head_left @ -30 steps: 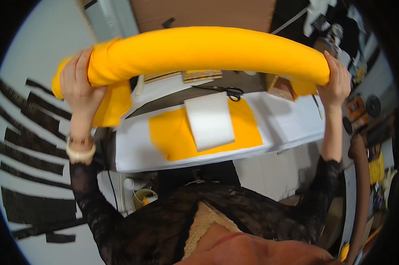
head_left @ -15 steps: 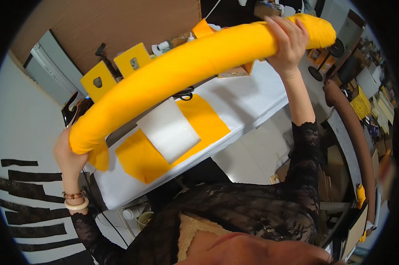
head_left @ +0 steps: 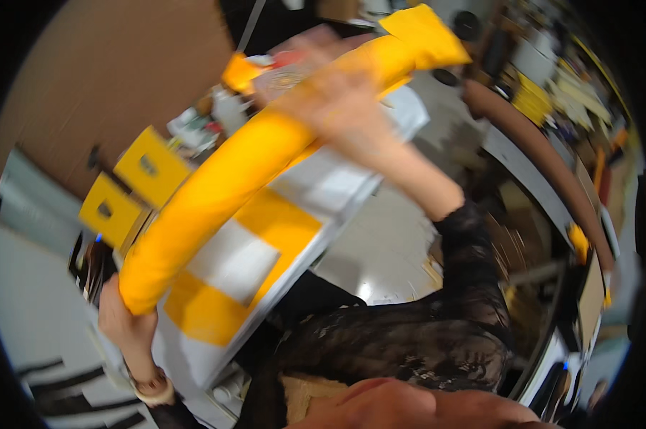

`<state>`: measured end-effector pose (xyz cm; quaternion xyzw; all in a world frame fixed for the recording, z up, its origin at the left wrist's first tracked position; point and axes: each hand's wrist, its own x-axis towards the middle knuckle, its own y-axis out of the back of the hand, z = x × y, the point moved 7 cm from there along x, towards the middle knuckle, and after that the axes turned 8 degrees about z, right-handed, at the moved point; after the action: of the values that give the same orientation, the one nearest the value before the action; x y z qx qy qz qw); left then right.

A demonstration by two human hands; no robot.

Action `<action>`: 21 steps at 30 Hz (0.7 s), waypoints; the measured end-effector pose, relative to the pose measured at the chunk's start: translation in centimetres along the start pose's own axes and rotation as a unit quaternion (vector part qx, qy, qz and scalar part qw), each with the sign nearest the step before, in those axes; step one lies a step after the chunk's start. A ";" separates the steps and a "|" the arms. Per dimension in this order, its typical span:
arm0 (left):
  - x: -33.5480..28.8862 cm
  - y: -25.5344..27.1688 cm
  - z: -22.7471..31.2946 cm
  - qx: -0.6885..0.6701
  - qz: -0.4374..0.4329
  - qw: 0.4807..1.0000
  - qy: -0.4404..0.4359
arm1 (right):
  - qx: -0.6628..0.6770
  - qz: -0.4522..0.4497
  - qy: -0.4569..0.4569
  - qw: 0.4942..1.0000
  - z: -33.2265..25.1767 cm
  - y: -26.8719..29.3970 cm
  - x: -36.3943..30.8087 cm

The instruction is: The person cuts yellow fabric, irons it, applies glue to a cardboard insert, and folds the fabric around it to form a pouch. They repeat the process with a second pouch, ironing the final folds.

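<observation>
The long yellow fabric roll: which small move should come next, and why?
Perhaps settle the right hand firmly around the long yellow fabric roll: the left hand grips its near end, but the right one is blurred across the far half, its hold unclear.

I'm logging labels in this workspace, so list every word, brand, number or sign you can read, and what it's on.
None can be read.
Yellow roll: no lettering visible on the side shown.
White bottle: any label is too small and blurred.
Clutter at upper right: too small and blurred to read.
</observation>
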<state>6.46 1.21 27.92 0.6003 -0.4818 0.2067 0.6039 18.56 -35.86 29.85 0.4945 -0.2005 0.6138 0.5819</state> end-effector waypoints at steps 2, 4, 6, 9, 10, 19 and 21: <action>0.5 -2.4 3.0 0.033 0.010 0.999 0.014 | 0.079 0.043 0.034 0.995 -5.7 2.2 1.1; 0.8 -3.8 6.5 0.077 0.025 0.996 0.028 | 0.088 0.107 0.037 0.990 -9.1 1.9 0.4; 2.0 -6.6 10.3 0.035 -0.021 0.998 0.051 | 0.088 0.057 0.023 0.994 -7.4 3.2 -1.8; 4.7 -9.6 16.5 -0.044 -0.069 0.996 0.037 | 0.084 -0.030 -0.027 0.996 -2.8 4.0 -7.4; 5.2 -10.3 18.8 -0.087 -0.069 0.994 0.003 | 0.090 -0.064 -0.050 0.993 -0.9 4.0 -9.4; 2.8 -13.0 27.0 -0.344 -0.146 0.925 -0.069 | -0.107 -0.233 -0.212 0.943 25.5 7.1 -28.9; 0.9 -12.7 24.8 -0.316 -0.172 0.931 -0.066 | -0.097 -0.251 -0.240 0.933 31.3 7.9 -34.6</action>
<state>9.07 -24.47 17.44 0.4643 -0.4504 -0.1037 0.7555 17.28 -81.33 16.80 0.6025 -0.2622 0.2882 0.6965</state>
